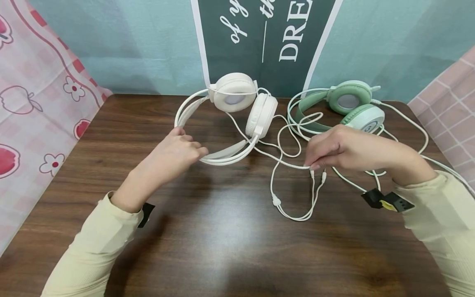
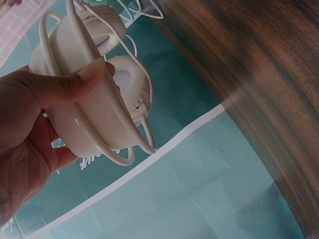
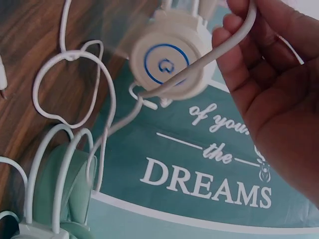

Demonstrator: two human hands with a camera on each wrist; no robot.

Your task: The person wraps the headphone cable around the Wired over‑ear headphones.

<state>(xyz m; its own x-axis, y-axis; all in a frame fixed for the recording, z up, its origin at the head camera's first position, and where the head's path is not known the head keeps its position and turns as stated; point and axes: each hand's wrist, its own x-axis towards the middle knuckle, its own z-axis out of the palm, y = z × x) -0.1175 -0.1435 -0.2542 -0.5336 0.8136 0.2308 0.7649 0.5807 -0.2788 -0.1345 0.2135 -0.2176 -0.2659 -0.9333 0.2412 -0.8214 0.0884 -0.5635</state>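
Observation:
White over-ear headphones are held up off the brown table by my left hand, which grips the headband. In the left wrist view the thumb presses on the padded band between its two thin hoops. My right hand pinches the white headphone cable between thumb and fingertips, to the right of the ear cups. The right wrist view shows this cable running from the fingers past the ear cup with a blue ring logo. Two small plugs and a splitter dangle below the right hand.
Green headphones lie at the back right, their cable trailing to the right edge and partly behind my right arm. White cable loops lie between the two pairs. Behind the wooden table hangs a teal cloth with lettering.

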